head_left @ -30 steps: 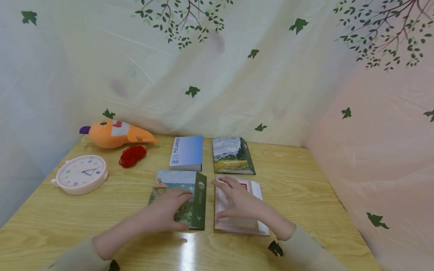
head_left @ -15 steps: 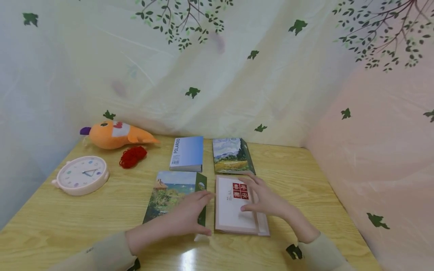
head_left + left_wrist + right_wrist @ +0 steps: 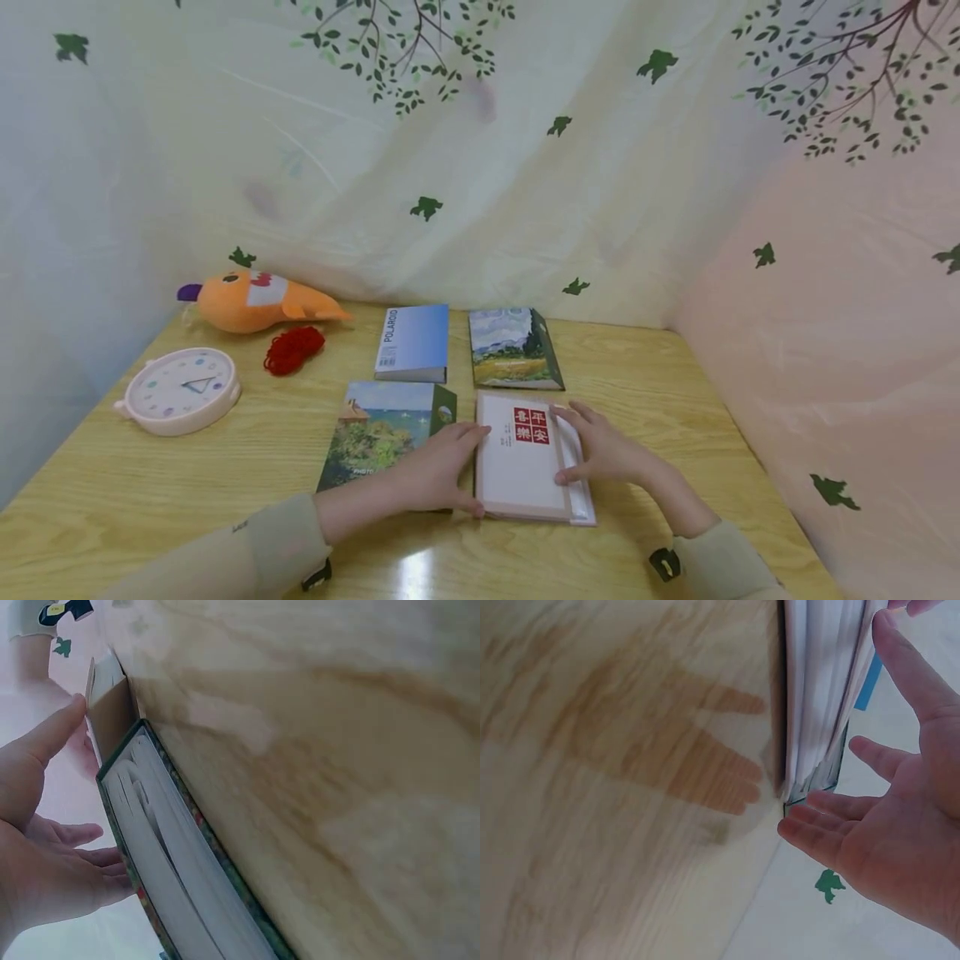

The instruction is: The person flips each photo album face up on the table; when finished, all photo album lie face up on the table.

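A white notebook (image 3: 517, 467) with a red square of characters lies flat at the front right of the group. My left hand (image 3: 442, 471) reaches over the green-edged photo album (image 3: 375, 437), with its thumb and index fingertips at the notebook's left edge. In the left wrist view the thumb tip meets that edge, and the other fingers spread above the album (image 3: 187, 847). On the notebook's right side, my right hand (image 3: 611, 450) has its thumb at the cover's edge. Its fingers are extended and apart in the right wrist view, beside the notebook's pages (image 3: 821, 690).
Behind lie a blue album (image 3: 412, 342) and a landscape-covered album (image 3: 510, 346). To the left on the table (image 3: 300, 467) are a pale clock (image 3: 180, 392), red yarn (image 3: 294, 349) and an orange plush toy (image 3: 240, 300). A leaf-printed curtain (image 3: 480, 208) encloses the back.
My left hand has moved right from over the green-edged album to the notebook's left edge. The right hand has shifted right, off the notebook's middle to its right edge. The notebook stays put.
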`<state>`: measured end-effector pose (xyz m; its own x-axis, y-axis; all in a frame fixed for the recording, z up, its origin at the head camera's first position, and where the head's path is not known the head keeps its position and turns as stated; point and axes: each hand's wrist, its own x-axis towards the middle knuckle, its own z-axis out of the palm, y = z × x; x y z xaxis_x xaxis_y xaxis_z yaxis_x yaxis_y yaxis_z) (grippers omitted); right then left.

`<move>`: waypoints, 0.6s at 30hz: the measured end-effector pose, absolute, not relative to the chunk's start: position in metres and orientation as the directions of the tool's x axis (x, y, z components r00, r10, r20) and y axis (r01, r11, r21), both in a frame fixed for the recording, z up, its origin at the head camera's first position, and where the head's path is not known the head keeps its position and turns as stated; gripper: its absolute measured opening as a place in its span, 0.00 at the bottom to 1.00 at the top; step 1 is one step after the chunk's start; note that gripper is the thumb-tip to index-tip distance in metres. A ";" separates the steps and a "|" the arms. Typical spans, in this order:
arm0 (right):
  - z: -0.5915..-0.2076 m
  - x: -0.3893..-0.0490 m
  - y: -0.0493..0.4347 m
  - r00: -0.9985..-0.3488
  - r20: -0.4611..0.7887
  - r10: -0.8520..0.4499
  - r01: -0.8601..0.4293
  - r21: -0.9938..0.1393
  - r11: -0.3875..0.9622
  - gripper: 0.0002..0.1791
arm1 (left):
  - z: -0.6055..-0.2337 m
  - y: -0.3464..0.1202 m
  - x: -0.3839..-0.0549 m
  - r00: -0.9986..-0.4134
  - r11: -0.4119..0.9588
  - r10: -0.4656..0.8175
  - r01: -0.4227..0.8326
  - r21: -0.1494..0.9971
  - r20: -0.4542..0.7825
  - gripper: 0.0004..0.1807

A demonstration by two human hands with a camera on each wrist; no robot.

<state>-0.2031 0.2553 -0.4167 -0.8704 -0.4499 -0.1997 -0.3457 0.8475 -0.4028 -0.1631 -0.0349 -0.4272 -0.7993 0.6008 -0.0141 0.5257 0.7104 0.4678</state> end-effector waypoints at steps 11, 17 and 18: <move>-0.426 -0.205 0.262 -0.838 -0.230 -0.494 -0.350 -0.468 0.811 0.56 | -0.429 -0.037 -0.170 -0.756 0.654 0.644 0.464 0.598 -0.117 0.58; -0.424 -0.212 0.267 -0.822 -0.224 -0.523 -0.353 -0.520 0.778 0.55 | -0.429 -0.035 -0.174 -0.746 0.617 0.662 0.482 0.622 -0.078 0.56; -0.424 -0.213 0.267 -0.819 -0.227 -0.527 -0.352 -0.527 0.774 0.54 | -0.429 -0.035 -0.174 -0.744 0.612 0.664 0.483 0.627 -0.075 0.56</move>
